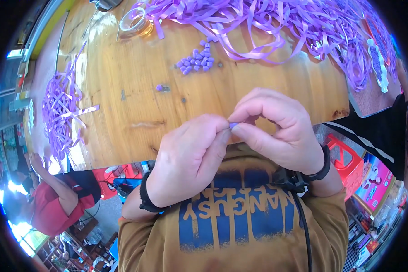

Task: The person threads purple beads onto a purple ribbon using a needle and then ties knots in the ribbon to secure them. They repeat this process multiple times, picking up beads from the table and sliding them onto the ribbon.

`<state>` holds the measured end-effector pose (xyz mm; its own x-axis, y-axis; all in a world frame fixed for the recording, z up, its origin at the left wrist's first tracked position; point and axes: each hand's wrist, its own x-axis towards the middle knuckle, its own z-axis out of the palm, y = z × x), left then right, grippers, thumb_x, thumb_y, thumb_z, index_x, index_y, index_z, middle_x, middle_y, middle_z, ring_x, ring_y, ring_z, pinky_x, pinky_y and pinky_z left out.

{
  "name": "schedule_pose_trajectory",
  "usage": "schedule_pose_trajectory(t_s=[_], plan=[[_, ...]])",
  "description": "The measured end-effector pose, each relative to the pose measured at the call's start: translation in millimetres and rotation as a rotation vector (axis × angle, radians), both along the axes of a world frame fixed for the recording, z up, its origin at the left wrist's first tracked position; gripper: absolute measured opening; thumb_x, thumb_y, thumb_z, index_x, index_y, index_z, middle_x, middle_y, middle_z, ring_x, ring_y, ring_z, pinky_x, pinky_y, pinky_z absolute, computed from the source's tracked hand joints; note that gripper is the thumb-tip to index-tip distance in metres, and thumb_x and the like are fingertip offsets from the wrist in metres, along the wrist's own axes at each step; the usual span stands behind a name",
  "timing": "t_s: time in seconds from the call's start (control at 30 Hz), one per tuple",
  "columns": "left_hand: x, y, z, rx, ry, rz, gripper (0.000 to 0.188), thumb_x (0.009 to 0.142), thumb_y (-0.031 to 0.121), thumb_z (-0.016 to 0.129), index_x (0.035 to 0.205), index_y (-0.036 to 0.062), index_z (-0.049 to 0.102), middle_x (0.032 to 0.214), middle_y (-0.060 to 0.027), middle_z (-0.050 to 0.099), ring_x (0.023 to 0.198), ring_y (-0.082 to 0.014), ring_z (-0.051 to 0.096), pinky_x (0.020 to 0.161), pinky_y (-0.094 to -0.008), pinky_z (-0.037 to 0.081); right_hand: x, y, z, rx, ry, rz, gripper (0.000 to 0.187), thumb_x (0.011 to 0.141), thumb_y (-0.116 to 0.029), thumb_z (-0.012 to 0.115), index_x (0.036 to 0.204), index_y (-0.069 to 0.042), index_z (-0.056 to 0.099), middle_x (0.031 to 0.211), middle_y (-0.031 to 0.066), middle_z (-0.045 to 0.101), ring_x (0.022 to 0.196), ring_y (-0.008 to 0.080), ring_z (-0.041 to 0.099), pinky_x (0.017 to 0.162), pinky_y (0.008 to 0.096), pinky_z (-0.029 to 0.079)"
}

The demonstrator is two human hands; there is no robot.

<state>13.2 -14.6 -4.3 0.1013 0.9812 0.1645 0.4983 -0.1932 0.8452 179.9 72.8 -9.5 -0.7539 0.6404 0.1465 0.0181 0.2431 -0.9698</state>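
Observation:
My left hand (190, 152) and my right hand (276, 124) meet fingertip to fingertip just above the near edge of the wooden table (136, 104). Between the pinched thumb and forefinger of my right hand shows a small purple bead-like piece (233, 125). The left fingertips are closed against its other end; how much of it they grip is hidden. Farther off lies a loose heap of similar small purple pieces (197, 60), with a single one (159, 87) apart to the left.
A large tangle of purple ribbon (276, 27) covers the far side and right corner. A smaller ribbon bundle (61, 113) hangs over the left edge. A clear round container (134, 22) stands far left. A person in red (54, 204) sits left; a red stool (346, 163) is right.

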Motion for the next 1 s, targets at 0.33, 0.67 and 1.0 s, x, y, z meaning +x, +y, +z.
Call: schedule_pose_trajectory(t_s=[0.33, 0.67, 1.0], plan=[[4.9, -3.8, -6.5, 0.065, 0.068, 0.087, 0.028, 0.075, -0.009, 0.056, 0.1, 0.002, 0.062, 0.078, -0.0106, 0.061, 0.059, -0.0168, 0.053, 0.057, -0.0249, 0.042, 16.5, 0.9, -12.7, -0.064, 0.003, -0.009, 0.01, 0.081, -0.009, 0.062, 0.085, -0.001, 0.061, 0.08, 0.0084, 0.059, 0.072, 0.0176, 0.058, 0.063, 0.027, 0.044], [-0.9, -9.0, -27.7, -0.309, -0.099, 0.158, 0.018, 0.083, 0.001, 0.052, 0.099, -0.0009, 0.061, 0.072, -0.0018, 0.054, 0.06, -0.0063, 0.05, 0.054, -0.0189, 0.04, 143.9, 62.3, 17.0, 0.158, -0.155, -0.743, 0.017, 0.085, -0.017, 0.059, 0.091, -0.002, 0.061, 0.08, -0.0012, 0.057, 0.074, 0.0055, 0.052, 0.067, 0.0216, 0.043], [-1.0, -10.9, -35.9, -0.459, -0.181, 0.239, 0.018, 0.084, 0.004, 0.053, 0.1, -0.0005, 0.06, 0.068, 0.0019, 0.053, 0.057, -0.0044, 0.047, 0.051, -0.0183, 0.037, 338.3, 209.6, -14.7, 0.613, -0.845, -1.176, 0.025, 0.079, -0.026, 0.056, 0.082, -0.003, 0.064, 0.076, 0.0156, 0.063, 0.074, 0.0287, 0.061, 0.065, 0.0372, 0.047]])
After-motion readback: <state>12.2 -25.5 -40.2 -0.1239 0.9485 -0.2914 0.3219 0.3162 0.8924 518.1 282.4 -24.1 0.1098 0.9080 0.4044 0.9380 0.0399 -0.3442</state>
